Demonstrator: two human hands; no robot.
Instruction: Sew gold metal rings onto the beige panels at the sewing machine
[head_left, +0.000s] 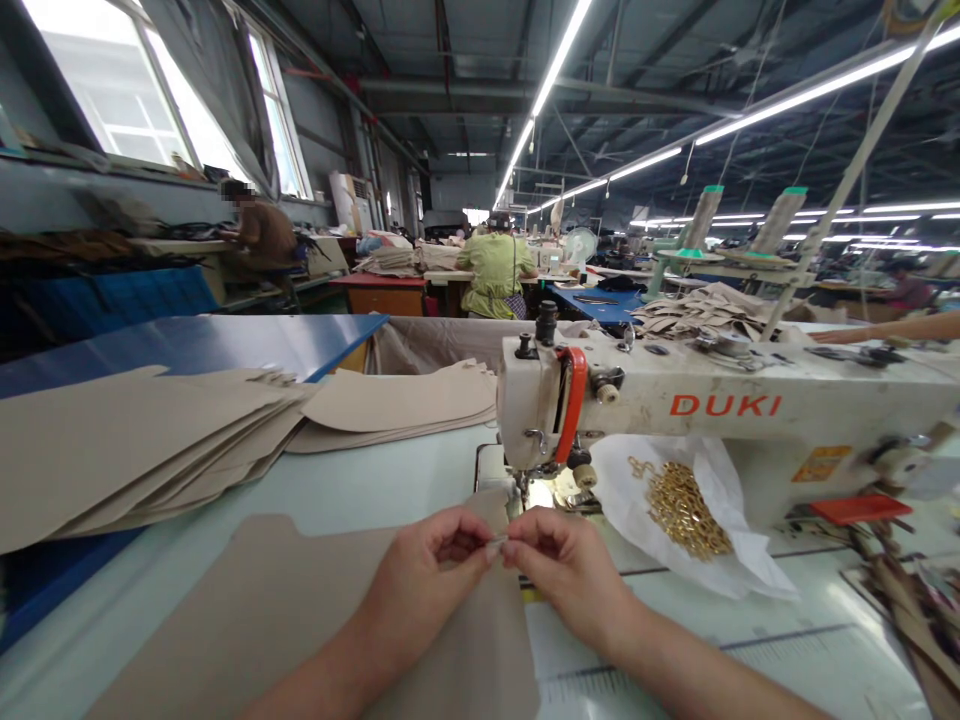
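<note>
My left hand point(431, 580) and my right hand point(559, 570) meet just in front of the needle of a white DUKI sewing machine point(720, 410). Both pinch a small pale piece point(496, 543) between thumbs and fingertips; I cannot make out what it is. Under my hands lies a flat beige fabric piece point(285, 610) on the pale table point(352, 485). A heap of small gold metal rings point(682, 510) rests on white paper point(637, 480) under the machine's arm, right of my right hand.
Stacks of cut beige pieces point(150, 440) fill the table's left side, more lie behind the machine point(697, 312). Two thread cones point(705, 215) stand at the back right. A person in green point(495, 270) and a seated person point(259, 235) work at far tables.
</note>
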